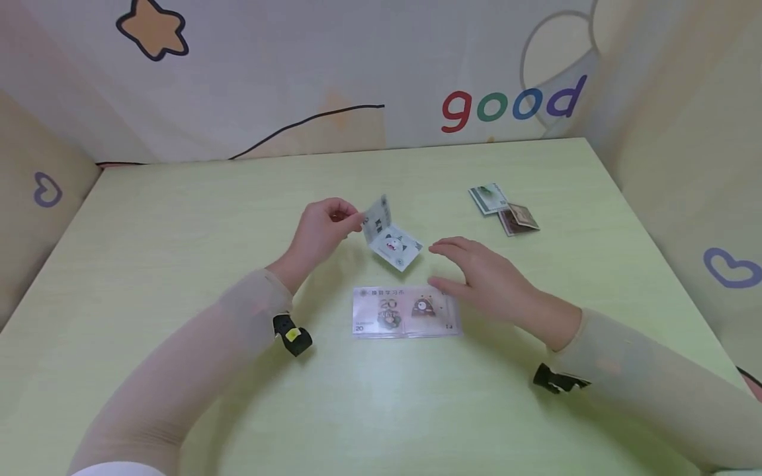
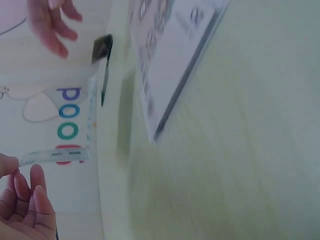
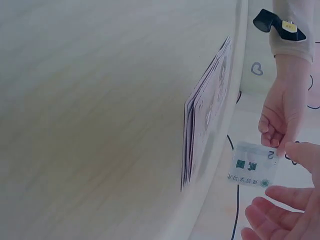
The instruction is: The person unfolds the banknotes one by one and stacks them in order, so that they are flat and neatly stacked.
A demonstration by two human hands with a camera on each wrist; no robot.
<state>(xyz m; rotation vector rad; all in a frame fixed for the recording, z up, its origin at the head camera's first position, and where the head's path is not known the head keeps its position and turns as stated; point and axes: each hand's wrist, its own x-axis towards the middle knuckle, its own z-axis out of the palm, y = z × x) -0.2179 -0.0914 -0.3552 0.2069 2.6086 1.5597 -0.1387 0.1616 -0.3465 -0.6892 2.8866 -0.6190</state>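
Folding or unfolding, seemingly: at frame centre the left hand [image 1: 321, 228] pinches 1 creased note [image 1: 395, 247] — the right hand [image 1: 491, 281], fingers apart, should next grip it too.

Fingers Hiding Corners, Edges Cropping Hands

In the head view, the right hand [image 1: 497, 281] is covering the upper right corner of the note stack [image 1: 372, 317], and the left hand [image 1: 315, 231] is hiding an edge of the folded note [image 1: 395, 248]. The green note [image 1: 489, 198] is seemingly covering a corner of the brown note [image 1: 520, 220], their lettering being too small to read. In the left wrist view, the stack's print is blurring and the picture's edges are cropping both hands.
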